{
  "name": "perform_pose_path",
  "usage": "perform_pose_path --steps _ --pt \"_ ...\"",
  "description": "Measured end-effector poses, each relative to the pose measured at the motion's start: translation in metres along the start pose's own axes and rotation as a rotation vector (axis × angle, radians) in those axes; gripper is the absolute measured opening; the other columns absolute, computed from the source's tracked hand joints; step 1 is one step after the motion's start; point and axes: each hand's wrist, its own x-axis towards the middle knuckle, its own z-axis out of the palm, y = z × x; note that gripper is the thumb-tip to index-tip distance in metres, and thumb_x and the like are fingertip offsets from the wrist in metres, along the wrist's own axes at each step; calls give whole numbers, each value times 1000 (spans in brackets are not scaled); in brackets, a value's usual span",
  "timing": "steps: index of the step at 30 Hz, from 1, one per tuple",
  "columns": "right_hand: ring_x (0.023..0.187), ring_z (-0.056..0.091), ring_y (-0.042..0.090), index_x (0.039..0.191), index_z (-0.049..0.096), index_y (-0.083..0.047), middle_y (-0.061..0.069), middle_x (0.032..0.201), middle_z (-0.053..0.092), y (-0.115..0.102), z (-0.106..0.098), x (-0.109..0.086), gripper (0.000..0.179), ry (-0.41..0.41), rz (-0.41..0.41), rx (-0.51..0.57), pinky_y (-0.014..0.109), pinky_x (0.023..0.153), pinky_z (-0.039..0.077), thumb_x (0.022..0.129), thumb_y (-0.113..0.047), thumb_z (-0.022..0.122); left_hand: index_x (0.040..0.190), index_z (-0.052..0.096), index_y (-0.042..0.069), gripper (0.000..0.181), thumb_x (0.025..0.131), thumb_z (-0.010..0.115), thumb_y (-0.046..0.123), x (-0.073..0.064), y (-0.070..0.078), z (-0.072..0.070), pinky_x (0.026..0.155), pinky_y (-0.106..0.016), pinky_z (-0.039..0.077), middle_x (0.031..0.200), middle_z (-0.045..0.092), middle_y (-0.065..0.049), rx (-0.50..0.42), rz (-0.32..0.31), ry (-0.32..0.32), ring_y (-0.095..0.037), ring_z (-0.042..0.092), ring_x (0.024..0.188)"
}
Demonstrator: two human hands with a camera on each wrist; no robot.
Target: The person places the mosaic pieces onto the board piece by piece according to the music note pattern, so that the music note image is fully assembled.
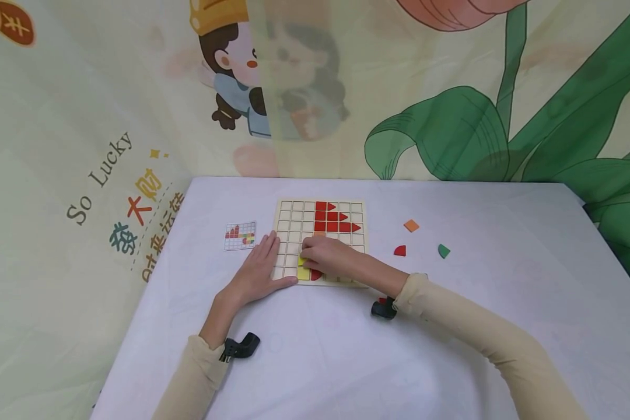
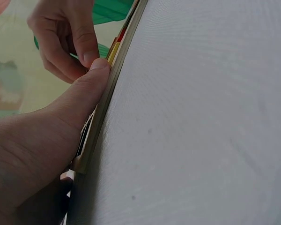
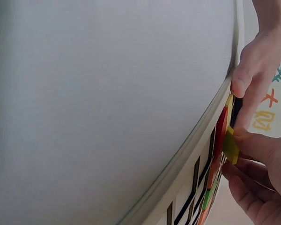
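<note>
A cream grid board lies on the table, its upper right cells filled with red squares that end in red triangles. My left hand rests along the board's left side with fingers straight, the thumb at the lower edge. Over the lower middle of the board, my right hand pinches a yellow tile between thumb and fingers, tilted against the grid in the right wrist view. Just below it sit a yellow square and a rounded red piece. Other pieces are partly hidden under the right hand.
Left of the board lies a small printed pattern card. To the right are an orange square, a red quarter-round and a green quarter-round. A red piece shows partly beside the right wrist camera.
</note>
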Motion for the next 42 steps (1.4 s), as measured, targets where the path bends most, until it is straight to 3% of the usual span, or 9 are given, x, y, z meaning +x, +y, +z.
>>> perform_pose_path --steps 10,18,22,27,32,37,42 --pt "88 58 13 104 73 -11 1 99 68 -1 0 0 18 4 5 -1 22 82 54 90 -22 69 155 8 2 106 85 62 59 0 1 0 124 -49 12 165 3 -12 -1 0 -12 -31 3 153" --pt "105 55 16 100 77 -17 1 110 68 0 3 -7 14 51 -21 -133 22 91 51 91 -20 68 155 9 3 106 85 62 61 1 0 1 124 -49 13 165 3 -12 5 5 -6 -31 3 153" --pt "108 56 17 108 75 -19 2 114 66 1 4 -34 19 97 -23 -105 25 91 53 90 -22 70 155 9 2 107 85 63 61 0 1 1 124 -49 13 165 3 -12 3 1 -6 -31 2 153" --pt "111 57 17 114 72 -20 0 116 65 11 10 -92 27 137 -11 -85 26 87 56 87 -24 73 155 9 2 107 84 63 61 -2 1 -1 124 -49 13 165 3 -13 8 1 0 -31 3 153" --pt "110 58 18 115 71 -14 2 116 65 33 6 -141 31 157 119 -32 29 83 58 85 -20 75 155 8 2 107 84 63 60 -2 1 -2 125 -49 12 166 2 -11 12 -12 1 -30 2 154" --pt "109 60 23 112 72 -10 7 114 66 60 -4 -164 30 213 252 -34 36 86 58 82 -13 77 156 8 3 108 84 64 60 -2 2 -2 124 -49 12 166 2 -11 -2 -14 -1 -30 2 154" --pt "109 60 28 111 73 -8 11 115 67 79 -10 -174 30 247 311 -55 40 85 58 81 -8 77 155 7 2 108 84 63 60 -1 3 0 125 -49 11 166 1 -11 -8 -12 -14 -30 0 154"
